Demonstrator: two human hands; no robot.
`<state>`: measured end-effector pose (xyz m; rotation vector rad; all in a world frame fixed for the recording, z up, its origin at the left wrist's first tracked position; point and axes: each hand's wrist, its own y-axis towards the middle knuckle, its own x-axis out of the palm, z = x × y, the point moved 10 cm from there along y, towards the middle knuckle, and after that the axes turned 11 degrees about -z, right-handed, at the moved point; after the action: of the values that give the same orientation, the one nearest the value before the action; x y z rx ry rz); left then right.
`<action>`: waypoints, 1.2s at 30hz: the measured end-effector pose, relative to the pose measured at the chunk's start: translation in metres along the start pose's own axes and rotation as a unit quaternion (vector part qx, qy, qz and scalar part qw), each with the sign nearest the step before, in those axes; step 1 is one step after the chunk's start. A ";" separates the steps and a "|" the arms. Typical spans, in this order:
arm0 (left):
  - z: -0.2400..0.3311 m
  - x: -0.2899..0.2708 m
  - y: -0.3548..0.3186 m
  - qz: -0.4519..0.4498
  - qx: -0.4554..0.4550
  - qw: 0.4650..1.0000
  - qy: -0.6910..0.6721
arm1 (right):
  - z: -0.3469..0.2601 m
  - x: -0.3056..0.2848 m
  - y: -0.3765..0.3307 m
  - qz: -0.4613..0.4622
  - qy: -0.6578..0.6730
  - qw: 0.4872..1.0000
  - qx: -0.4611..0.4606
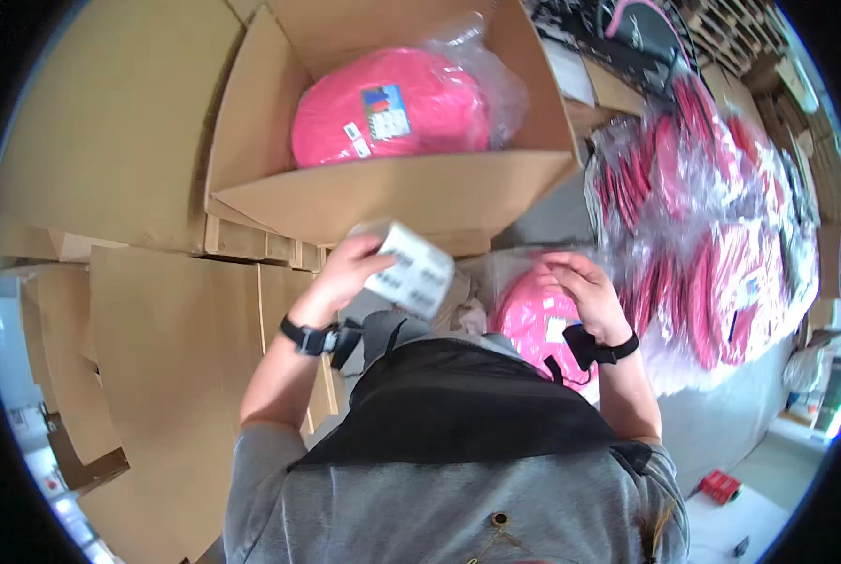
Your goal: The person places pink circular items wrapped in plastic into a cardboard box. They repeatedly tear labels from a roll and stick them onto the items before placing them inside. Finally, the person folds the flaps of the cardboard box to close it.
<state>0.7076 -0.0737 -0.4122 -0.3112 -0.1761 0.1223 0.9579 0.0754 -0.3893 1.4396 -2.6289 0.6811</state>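
Observation:
My left hand point(345, 268) is closed on a sheet of white labels point(415, 273) with dark print, held in front of the open carton. Over to the right, my right hand point(580, 287) has its fingers curled and pinched at the top of a clear plastic bag with a pink item point(526, 315) inside. A white label shows on that bag, whose lower part is partly hidden by my wrist and black strap. Inside the open cardboard box point(402, 197) lies another bagged pink item point(388, 103), with a picture card and small white stickers on it.
Stacks of pink items in clear bags point(712, 254) stand on the right. Large cardboard cartons point(176, 395) fill the left side. A black object with pink trim point(641, 28) sits at the far right. A red packet point(719, 487) lies at lower right.

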 end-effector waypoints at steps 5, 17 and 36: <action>0.031 0.141 0.043 -0.155 0.051 0.985 -0.047 | 0.034 0.007 -0.038 -0.029 0.134 0.989 0.062; 0.000 0.264 0.053 -0.255 -0.011 0.966 -0.026 | 0.017 -0.058 -0.119 0.133 0.223 0.952 -0.164; -0.003 0.275 0.070 -0.248 0.051 0.944 0.210 | -0.050 -0.022 -0.141 0.226 -0.457 0.801 -0.313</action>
<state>0.9706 0.0321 -0.3947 -0.1769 0.1776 -0.4331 1.0779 0.0480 -0.3009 1.0423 -3.3459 -1.1318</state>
